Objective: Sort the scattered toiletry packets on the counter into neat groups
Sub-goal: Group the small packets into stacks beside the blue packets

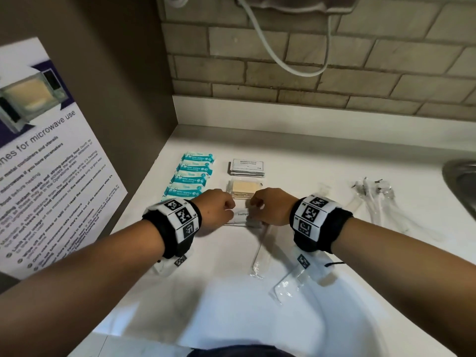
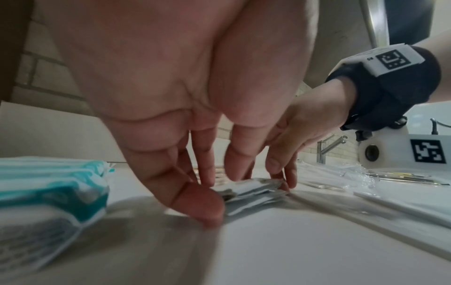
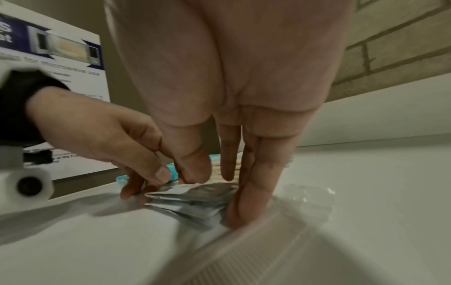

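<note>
- The counter (image 1: 231, 305) was smooth, white, faintly glossy.
- The toothpaste sachets (image 3: 195, 200) looked like matt silvery foil, creased.
- The wipes (image 1: 190, 176) were in glossy teal-and-white plastic.
- The toothbrush sleeves (image 1: 373, 202) were clear, crinkled film.
- The wall (image 1: 309, 60) was matt, rough brick.
- The sink (image 1: 461, 181) looked like brushed metal.

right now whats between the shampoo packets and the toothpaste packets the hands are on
In the head view, the stack of clear-wrapped tan soap bars lies between the shampoo packets and the toothpaste packets.
</note>
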Tool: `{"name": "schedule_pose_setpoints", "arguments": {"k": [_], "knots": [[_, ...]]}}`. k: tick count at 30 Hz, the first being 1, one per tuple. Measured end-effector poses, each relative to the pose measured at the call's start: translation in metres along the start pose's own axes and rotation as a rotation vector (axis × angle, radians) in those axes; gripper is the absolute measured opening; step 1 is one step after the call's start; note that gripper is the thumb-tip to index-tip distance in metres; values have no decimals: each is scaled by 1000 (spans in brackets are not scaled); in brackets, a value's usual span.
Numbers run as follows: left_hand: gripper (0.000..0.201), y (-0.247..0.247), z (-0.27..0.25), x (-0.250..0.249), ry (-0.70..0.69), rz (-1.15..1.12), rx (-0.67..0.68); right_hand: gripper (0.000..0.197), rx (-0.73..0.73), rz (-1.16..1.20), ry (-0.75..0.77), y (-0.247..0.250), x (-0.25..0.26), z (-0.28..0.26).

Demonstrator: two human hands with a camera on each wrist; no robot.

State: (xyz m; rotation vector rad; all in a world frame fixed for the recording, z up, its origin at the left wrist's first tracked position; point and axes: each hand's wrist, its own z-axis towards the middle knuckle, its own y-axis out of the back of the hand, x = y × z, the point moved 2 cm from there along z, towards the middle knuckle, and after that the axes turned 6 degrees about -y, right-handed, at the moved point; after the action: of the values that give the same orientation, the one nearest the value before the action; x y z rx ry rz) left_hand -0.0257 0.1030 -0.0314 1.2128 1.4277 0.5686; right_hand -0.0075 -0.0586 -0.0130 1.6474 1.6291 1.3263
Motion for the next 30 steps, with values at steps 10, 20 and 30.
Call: {"name": "schedule_pose_setpoints", "arguments": {"k": [10, 20, 30], "knots": [[67, -1, 9, -3, -22, 141, 44, 54, 24, -256, 114, -1, 13, 5], [46, 2, 17, -6, -32, 135, 2, 35, -51, -253, 78, -7, 8, 12], [55, -1, 21, -4, -21, 96, 25, 36, -26, -237, 68, -3, 8, 14]]}}
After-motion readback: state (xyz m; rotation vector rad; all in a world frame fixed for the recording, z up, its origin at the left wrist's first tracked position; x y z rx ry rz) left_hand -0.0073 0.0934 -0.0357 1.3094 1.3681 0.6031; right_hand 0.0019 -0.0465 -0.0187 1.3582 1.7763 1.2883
